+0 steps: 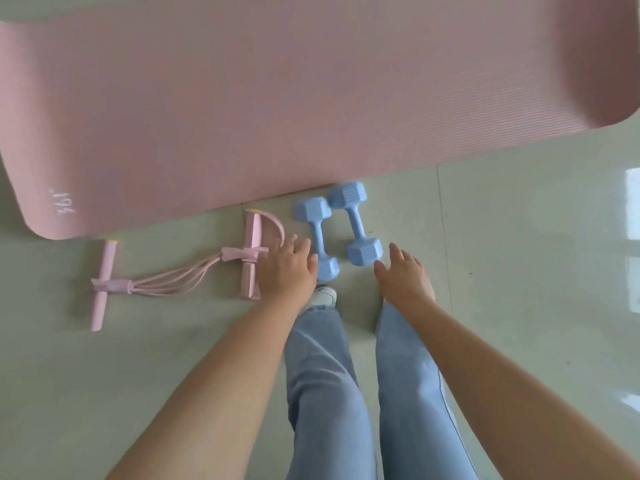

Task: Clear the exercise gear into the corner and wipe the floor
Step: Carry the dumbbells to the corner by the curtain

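Observation:
Two light-blue dumbbells lie side by side on the pale tiled floor, the left dumbbell and the right dumbbell, just in front of a long pink exercise mat. To their left lies a pink pedal resistance puller with elastic cords between its bars. My left hand reaches down with fingers spread, beside the left dumbbell's near end and over the puller's bar; contact is unclear. My right hand is stretched open just right of the right dumbbell's near end, holding nothing.
My legs in blue jeans and a white shoe stand right behind the dumbbells. The glossy floor tiles stretch to the right with bright window reflections. The mat's right end curls upward.

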Tool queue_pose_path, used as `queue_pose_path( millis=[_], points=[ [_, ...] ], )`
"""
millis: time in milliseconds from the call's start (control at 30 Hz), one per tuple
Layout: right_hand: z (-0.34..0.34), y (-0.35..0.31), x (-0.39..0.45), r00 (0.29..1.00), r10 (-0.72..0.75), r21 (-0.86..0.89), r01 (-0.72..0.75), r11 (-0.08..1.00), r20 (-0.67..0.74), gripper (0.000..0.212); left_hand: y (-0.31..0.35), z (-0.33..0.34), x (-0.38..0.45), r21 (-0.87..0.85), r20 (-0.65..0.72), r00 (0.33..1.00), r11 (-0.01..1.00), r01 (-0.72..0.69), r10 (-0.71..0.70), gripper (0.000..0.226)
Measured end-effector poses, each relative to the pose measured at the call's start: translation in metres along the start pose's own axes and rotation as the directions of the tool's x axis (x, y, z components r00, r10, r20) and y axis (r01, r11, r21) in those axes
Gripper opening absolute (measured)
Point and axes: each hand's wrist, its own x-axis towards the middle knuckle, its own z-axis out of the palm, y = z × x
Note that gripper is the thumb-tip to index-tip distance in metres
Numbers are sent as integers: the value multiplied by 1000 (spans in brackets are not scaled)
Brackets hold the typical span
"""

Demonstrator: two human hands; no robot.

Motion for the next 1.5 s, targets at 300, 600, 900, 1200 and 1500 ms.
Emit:
queue_pose_path(
  millis=[300, 600, 900, 1200, 1500],
  points=[
    [97, 17, 234, 993, -65, -22, 67, 998, 100, 41, 14, 158, 171, -421, 254, 909, 809, 410, -329, 41],
    [145, 24, 358, 993, 0, 535, -62, 843, 116, 16, 27, 245, 277, -824, 244, 828, 343, 452, -505, 18],
    [108, 48, 303, 981, 73, 620, -171, 766, 181, 24, 36, 200, 235, -839, 265, 791, 273, 471, -551, 14],
    [-14, 100, 122, 979, 170, 525, -206, 826, 115, 25, 102, 67, 73, -641, 209, 857, 596, 483, -470, 28],
    [-125, 185, -72, 941, 312, 506, -334, 796, 130, 27, 219, -52, -69, -343, 177, 956, 895, 284, -236, 35]
  ],
)
